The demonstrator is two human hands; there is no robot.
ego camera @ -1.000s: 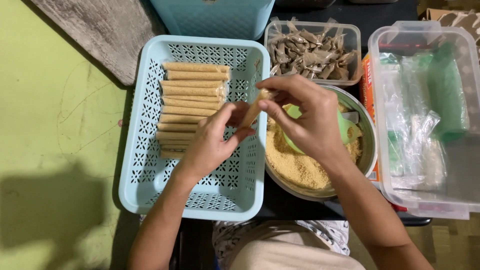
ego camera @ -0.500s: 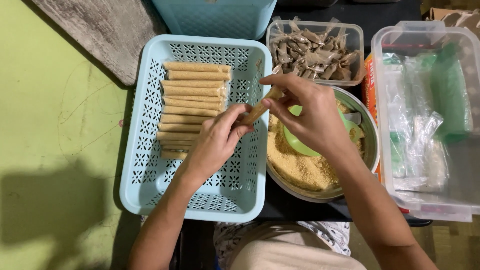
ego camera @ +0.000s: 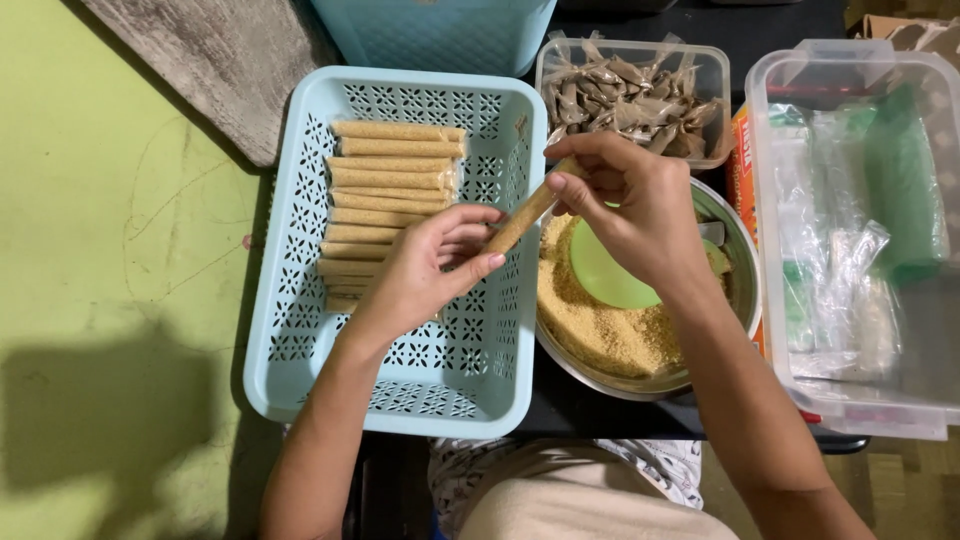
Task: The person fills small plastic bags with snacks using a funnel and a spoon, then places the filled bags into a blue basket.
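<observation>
My left hand [ego camera: 425, 268] and my right hand [ego camera: 632, 204] both hold one thin filled plastic tube [ego camera: 522, 222] of tan crumbs, slanted between them above the basket's right edge. The left fingers pinch its lower end, the right fingertips grip its upper end. Several like tubes [ego camera: 385, 195] lie stacked side by side in the light blue perforated basket [ego camera: 300, 330]. Under my right hand stands a metal bowl [ego camera: 742, 262] of tan crumbs [ego camera: 600, 330] with a green scoop [ego camera: 605, 275] in it.
A clear tub of small wrapped pieces [ego camera: 628, 95] sits behind the bowl. A large clear lidded box [ego camera: 860, 250] with plastic bags stands at the right. Another blue basket [ego camera: 440, 30] is at the top, a grey board [ego camera: 215, 65] at upper left, green floor at left.
Both hands have drawn slightly apart, so the tube now shows stretched out and slanted between them. The basket and bowl have not moved.
</observation>
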